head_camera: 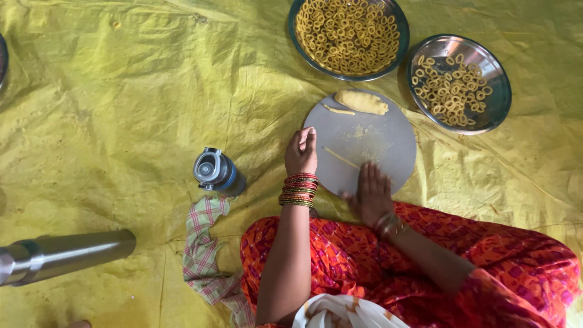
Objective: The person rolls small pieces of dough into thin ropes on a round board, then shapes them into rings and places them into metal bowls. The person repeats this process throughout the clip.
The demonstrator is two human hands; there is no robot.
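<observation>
the right hand lies flat and open, blurred, on the near edge of the round board, with a thin dough strip just beside its fingertips. the left hand rests loosely curled at the board's left rim, holding nothing that shows. a good share looks done: one metal plate is heaped with dough rings, a second plate is only part filled. a dough lump at the board's far edge is left to work. on the yellow sheet lie a bottle, a checked cloth and a steel flask, all off to the left, blocking nothing.
</observation>
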